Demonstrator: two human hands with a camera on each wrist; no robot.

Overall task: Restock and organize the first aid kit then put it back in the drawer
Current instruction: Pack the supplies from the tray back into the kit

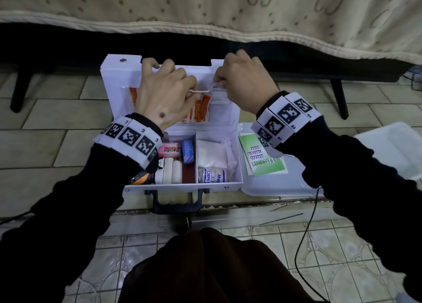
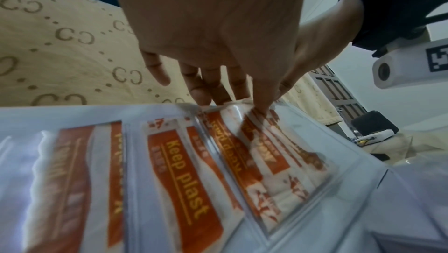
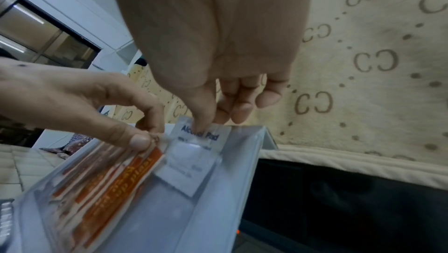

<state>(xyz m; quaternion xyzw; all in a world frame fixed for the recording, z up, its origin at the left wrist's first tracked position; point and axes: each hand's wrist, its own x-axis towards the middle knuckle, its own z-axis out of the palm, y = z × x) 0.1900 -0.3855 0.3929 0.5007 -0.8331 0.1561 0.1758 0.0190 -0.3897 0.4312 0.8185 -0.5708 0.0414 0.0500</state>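
The white first aid kit (image 1: 237, 185) lies open on the tiled floor, its lid (image 1: 114, 74) upright against the bed. A clear pocket in the lid holds orange "Keep plast" plaster strips (image 1: 201, 111) (image 2: 184, 176) (image 3: 109, 190). My left hand (image 1: 189, 92) (image 2: 242, 103) (image 3: 148, 136) pinches the pocket's top edge and pulls it away from the lid. My right hand (image 1: 219, 83) (image 3: 206, 125) pinches a white alcohol pad sachet (image 1: 220, 92) (image 3: 191, 163) by its top. The sachet's lower part sits inside the pocket, beside the plasters.
The kit's base holds a pink Bacidin box (image 1: 170, 151), a blue plaster roll (image 1: 188, 152), white rolls (image 1: 170, 170), a cotton bag (image 1: 212, 152) and a crepe bandage (image 1: 212, 175). A green guide leaflet (image 1: 262, 159) lies on a clear tray (image 1: 274, 188) to the right. A patterned blanket (image 1: 205, 6) hangs behind the kit.
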